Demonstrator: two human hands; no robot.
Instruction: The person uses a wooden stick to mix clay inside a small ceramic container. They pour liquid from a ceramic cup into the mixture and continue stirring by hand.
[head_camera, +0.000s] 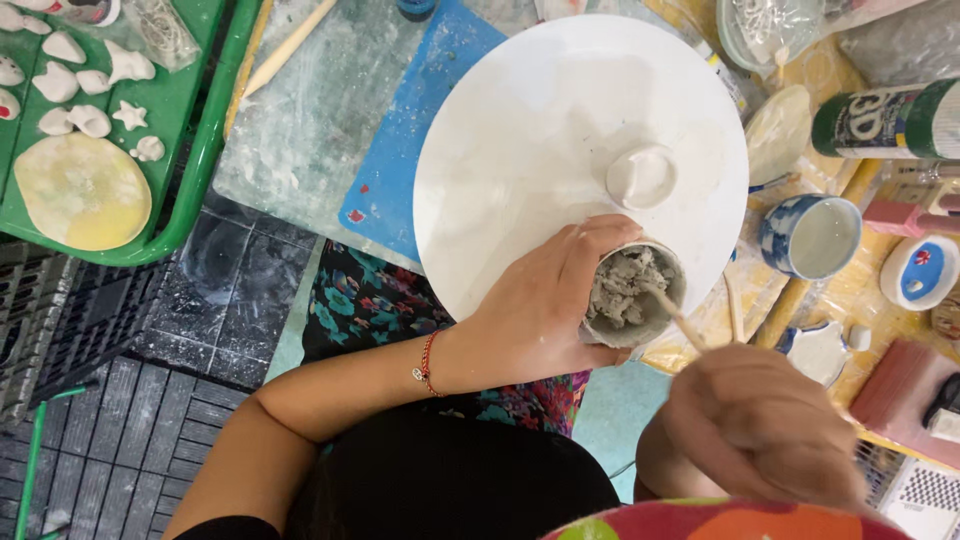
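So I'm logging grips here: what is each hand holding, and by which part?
Left hand wraps the side of a small cup of grey paste. Right hand holds a thin wooden stick by its upper end, tip in the paste.

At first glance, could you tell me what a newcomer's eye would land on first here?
The large white round board fills the middle, with a small pale clay piece on it. At its near edge the left hand grips a small cup of lumpy grey paste, while the right hand holds a thin wooden stick in it. At far left, a green tray carries small white shapes.
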